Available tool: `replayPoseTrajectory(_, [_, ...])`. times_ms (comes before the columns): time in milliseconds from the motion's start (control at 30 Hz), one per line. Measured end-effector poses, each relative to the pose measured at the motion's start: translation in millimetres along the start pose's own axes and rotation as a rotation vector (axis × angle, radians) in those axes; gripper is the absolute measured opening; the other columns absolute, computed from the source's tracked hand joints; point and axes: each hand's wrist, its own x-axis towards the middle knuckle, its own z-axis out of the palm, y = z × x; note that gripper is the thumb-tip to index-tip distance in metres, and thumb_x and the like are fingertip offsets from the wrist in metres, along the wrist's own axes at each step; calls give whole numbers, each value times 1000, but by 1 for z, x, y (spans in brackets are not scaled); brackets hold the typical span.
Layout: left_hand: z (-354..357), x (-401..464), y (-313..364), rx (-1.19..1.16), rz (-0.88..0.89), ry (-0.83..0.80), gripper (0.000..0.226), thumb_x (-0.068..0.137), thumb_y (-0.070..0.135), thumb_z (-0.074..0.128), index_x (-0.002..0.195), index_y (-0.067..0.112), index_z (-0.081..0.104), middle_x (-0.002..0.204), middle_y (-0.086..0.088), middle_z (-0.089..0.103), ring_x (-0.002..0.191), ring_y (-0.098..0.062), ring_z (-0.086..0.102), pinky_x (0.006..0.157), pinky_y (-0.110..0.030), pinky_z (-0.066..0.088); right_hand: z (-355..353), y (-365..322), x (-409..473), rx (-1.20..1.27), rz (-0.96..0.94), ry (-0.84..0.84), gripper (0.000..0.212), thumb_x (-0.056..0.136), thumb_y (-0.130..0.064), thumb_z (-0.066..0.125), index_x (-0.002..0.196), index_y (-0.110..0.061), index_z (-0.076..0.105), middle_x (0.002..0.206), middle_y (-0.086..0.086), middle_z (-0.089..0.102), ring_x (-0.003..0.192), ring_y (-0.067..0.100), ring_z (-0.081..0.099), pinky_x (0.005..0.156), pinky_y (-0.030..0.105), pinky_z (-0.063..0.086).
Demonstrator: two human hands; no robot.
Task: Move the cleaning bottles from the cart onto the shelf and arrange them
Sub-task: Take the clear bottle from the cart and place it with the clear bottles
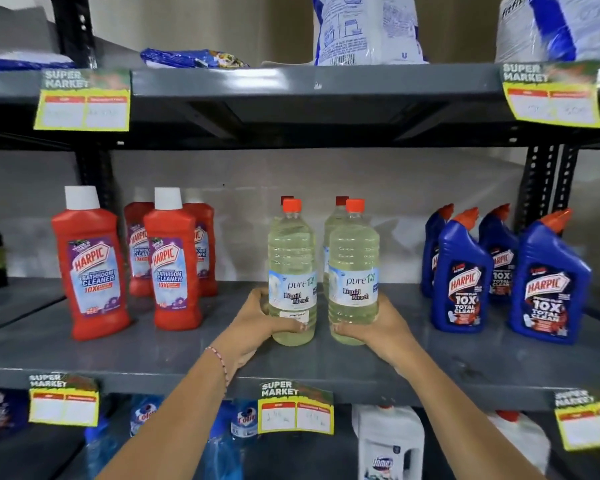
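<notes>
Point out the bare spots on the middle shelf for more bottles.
Bare grey metal shelf shows between the red Harpic bathroom cleaner bottles and the clear liquid bleach bottles, and between those and the blue Harpic toilet cleaner bottles. Each group itself is crowded.

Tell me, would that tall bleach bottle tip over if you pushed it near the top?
Probably, yes. The front left bleach bottle is tall and narrow, so a push near its red cap could topple it. It looks nearly full, so it likely feels heavy. The left hand grips low down, which should help steady it.
</notes>
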Motion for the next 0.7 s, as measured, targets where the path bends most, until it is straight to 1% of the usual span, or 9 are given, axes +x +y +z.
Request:
replayPoseTrajectory(33, [0,1,0,-7,-4,-23,90,42,7,93,119,17,47,113,-6,69,106,-20,67,93,-35,54,1,-2,-2,-11,-13,-21,52,54,-22,88,100,-33,66,97,-6,79,94,15,75,89,42,60])
replayPoseTrajectory(100, [2,1,-1,6,0,-22,90,35,18,93,112,22,48,115,-6,68,106,-19,67,97,-38,53,1,-2,-3,-15,-22,-42,49,54,-21,84,99,-32,67,95,-5,79,93,16,75,89,44,60])
replayPoseTrajectory(233, [3,2,-5,112,30,25,102,33,32,99,121,21,49,111,4,72,102,-13,69,92,-36,56,0,0,-2,4,-24,-43,51,52,-23,89,99,-32,71,95,-9,80,91,10,76,88,41,61])
replayPoseTrajectory(367, [-1,4,-7,46,-4,-9,77,49,10,95,112,18,52,110,-3,72,105,-18,68,95,-37,55,0,-3,-5,13,-22,-22,59,51,-25,92,104,-33,68,101,-9,78,92,6,74,82,30,61])
replayPoseTrajectory(433, [-1,3,-5,23,-5,-45,71,52,4,93,110,19,54,111,-5,72,106,-19,68,95,-35,54,-1,-5,-7,12,-14,-23,60,53,-22,93,105,-33,66,100,-9,78,91,5,74,77,25,59])
replayPoseTrajectory(500, [-3,5,-5,6,-10,-81,69,56,0,91,111,19,54,113,-7,72,107,-20,68,94,-34,53,-2,-5,-8,7,6,-19,63,52,-22,93,106,-33,63,101,-10,77,92,6,73,77,25,58])
replayPoseTrajectory(533, [-5,6,-4,-2,-15,-104,71,56,0,90,114,16,54,115,-7,72,108,-20,68,95,-34,53,-2,-6,-8,7,14,-20,66,51,-23,93,108,-33,62,102,-9,77,93,6,73,79,28,59])
replayPoseTrajectory(633, [-13,10,-3,-10,-24,-181,92,47,8,94,128,10,51,118,-8,72,112,-22,68,103,-41,50,-2,-3,-6,-12,34,-20,78,45,-30,94,116,-29,62,104,-9,77,95,8,74,87,36,60])
replayPoseTrajectory(700, [-16,9,-3,-9,-23,-215,97,45,12,95,132,10,51,119,-7,73,113,-21,68,105,-43,49,-1,-4,-5,-24,40,-37,84,44,-30,94,120,-27,59,107,-8,77,96,9,73,87,35,60])
